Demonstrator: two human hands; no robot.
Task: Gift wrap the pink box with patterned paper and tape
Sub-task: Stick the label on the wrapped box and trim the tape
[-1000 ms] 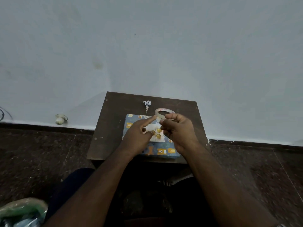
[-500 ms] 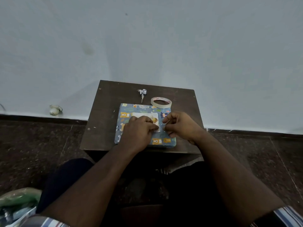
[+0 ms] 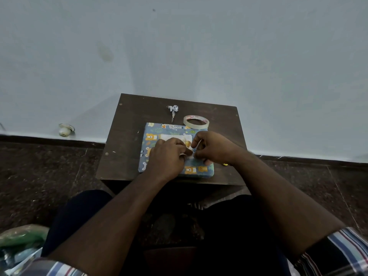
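Observation:
The box lies flat on the small dark table, covered in blue patterned paper with bears; a white flap shows on its top. My left hand rests on the box with fingers curled, pinching a strip of tape at the flap's edge. My right hand is just beside it, fingers curled, pinching the other end of the pale tape strip. The roll of tape lies behind the box.
Small scissors lie at the back of the table. A wall rises directly behind the table. A white object sits on the floor at left. A green bag lies at lower left. My knees are under the table's front edge.
Both hands came down from above the box onto its top. The view shifted downward. The tape strip now sits between the two hands at the flap.

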